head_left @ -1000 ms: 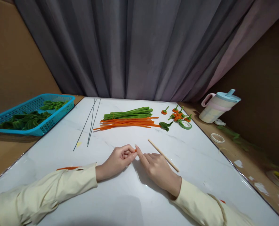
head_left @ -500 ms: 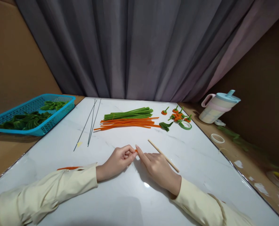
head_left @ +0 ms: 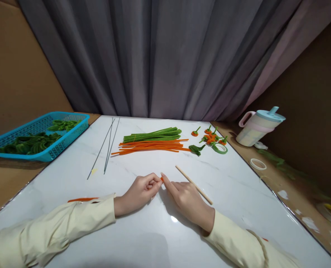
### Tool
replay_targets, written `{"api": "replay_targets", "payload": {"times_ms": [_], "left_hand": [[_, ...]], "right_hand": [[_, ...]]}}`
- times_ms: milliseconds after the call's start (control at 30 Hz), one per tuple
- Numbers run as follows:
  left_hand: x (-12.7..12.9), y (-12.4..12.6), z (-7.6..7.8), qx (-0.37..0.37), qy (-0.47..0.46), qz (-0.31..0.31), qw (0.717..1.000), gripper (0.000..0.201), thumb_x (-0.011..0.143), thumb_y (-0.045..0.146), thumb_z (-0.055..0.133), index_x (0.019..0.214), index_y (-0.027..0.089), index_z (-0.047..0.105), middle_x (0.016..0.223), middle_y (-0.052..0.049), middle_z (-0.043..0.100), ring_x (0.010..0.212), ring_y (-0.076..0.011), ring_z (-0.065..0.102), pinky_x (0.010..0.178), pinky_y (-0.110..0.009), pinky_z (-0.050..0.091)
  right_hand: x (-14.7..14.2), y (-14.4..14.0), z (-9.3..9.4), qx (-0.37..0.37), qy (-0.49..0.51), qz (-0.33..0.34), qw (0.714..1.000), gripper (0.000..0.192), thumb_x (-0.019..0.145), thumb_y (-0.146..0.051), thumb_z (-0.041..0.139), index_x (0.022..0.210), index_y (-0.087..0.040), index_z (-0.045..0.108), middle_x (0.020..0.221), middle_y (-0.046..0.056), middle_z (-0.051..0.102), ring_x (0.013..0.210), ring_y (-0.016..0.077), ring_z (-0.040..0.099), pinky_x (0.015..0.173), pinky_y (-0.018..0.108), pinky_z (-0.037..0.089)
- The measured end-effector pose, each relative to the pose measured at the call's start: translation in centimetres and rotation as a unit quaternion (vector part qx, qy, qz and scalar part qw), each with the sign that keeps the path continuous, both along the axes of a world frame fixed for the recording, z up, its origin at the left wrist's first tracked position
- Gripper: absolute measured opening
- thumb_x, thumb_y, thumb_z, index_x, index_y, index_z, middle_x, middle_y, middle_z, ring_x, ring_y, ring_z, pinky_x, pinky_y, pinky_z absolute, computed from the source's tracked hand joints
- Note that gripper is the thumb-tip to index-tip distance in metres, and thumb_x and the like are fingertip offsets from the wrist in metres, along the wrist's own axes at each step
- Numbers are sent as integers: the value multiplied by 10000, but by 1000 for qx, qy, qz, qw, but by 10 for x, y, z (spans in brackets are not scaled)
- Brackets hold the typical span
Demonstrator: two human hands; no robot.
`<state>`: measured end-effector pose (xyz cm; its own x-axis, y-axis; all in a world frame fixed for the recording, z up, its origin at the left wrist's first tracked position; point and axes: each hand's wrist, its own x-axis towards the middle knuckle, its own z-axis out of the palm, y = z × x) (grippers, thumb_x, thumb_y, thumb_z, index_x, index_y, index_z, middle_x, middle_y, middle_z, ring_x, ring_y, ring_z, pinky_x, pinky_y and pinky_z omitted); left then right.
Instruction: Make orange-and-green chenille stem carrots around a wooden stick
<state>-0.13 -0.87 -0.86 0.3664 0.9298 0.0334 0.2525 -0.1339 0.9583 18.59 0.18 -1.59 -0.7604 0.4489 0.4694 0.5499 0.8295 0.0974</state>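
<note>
Cream sleeves lie flat along the white tabletop, and where they end the left hand and right hand meet, fingertips pinched together on a small orange pipe-cleaner piece, only a bright speck of it showing between them. The left hand is curled, knuckles up; the right rests on its side with the forefinger stretched towards the left thumb. A wooden stick lies just beside the right hand, untouched. Farther back sit thin wires, then bundles of orange stems and green stems, mostly unused by the look of it. A few finished orange flowers cluster near a tape roll, so I judge the work is at an early stage.
</note>
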Motion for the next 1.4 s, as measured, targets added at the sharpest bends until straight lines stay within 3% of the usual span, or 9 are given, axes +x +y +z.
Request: {"api": "replay_targets", "payload": {"times_ms": [300,500,733,867,1067,1200,1400], "left_hand": [[3,-1,5,24,32,11,999,218,868,353,464,801,158,534,560,54,420,506,-83,382,493,-207,317],[3,-1,5,33,50,-1,998,291,891,318,407,647,169,461,508,44,451,479,-86,426,512,-201,360],[3,-2,4,68,62,-4,996,315,906,295,382,624,171,449,499,46,461,464,-77,434,516,-194,368],[4,-3,2,89,70,0,994,320,913,286,374,623,171,444,507,46,464,469,-74,427,526,-194,369],[3,-4,3,110,75,-6,991,329,923,282,363,619,176,433,526,42,462,487,-78,426,542,-198,373],[3,-4,3,128,83,-15,988,333,930,280,350,627,178,442,543,33,473,500,-83,430,559,-206,378],[3,-5,4,129,89,-20,987,363,939,275,322,602,176,414,564,25,471,526,-88,438,586,-210,376]], "right_hand": [[-1,0,1,-8,23,0,1000,466,896,-41,307,1358,-30,243,613,-7,587,479,145,526,433,273,316],[0,0,3,9,40,-6,999,370,931,-69,280,1293,-41,353,588,-6,578,460,135,505,436,275,283],[-1,-1,5,-14,65,-21,998,299,982,-158,272,1174,-55,477,597,4,600,494,130,553,469,270,320],[0,-1,4,-12,69,-16,997,286,981,-154,271,1158,-51,471,609,12,601,497,129,549,463,267,334],[-3,-5,9,-86,116,-23,989,253,989,-192,265,929,-129,502,647,14,598,515,125,552,459,250,359],[-5,-5,10,-123,138,-21,983,252,993,-206,255,950,-146,496,701,21,635,540,118,582,478,230,391],[-3,-3,7,-91,75,-18,993,257,985,-162,228,952,-126,481,665,23,602,526,139,559,460,256,358]]}}
